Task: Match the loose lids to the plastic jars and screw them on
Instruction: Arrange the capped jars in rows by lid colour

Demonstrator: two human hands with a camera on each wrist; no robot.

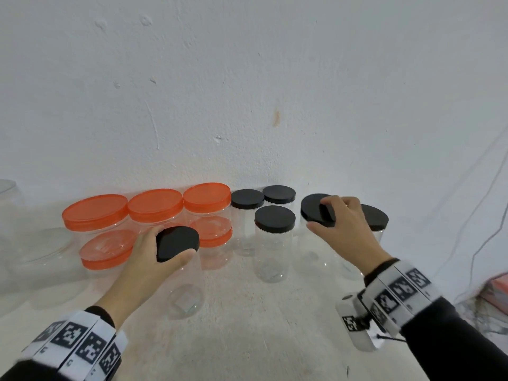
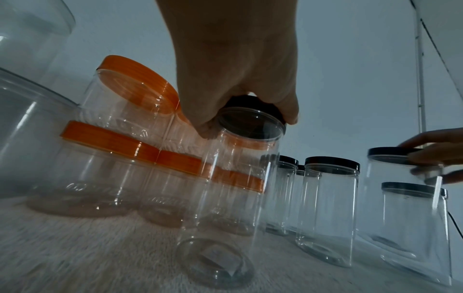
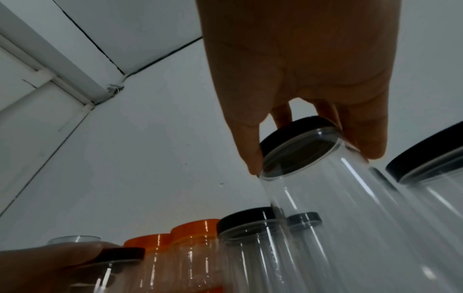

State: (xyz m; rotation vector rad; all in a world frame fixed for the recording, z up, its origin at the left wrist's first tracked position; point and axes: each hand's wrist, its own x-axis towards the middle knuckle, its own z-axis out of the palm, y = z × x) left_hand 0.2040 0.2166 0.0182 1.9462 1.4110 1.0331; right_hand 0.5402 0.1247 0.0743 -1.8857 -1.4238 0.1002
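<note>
1. Your left hand (image 1: 148,259) clamps a black lid (image 1: 177,243) on a clear tall jar (image 1: 184,287), lower centre-left of the head view.
2. Your right hand (image 1: 343,229) grips another black lid (image 1: 316,209) atop a clear jar (image 3: 338,198) at centre right.
3. Whether either lid is fully threaded is hard to make out.
4. Orange-lidded jars (image 1: 154,207) line a scuffed white wall (image 1: 247,78); the whitish surface (image 1: 247,339) looks rough.

Each hand, left (image 1: 149,254) and right (image 1: 347,226), grips a black lid (image 1: 177,243) atop a clear jar (image 1: 184,292).
</note>
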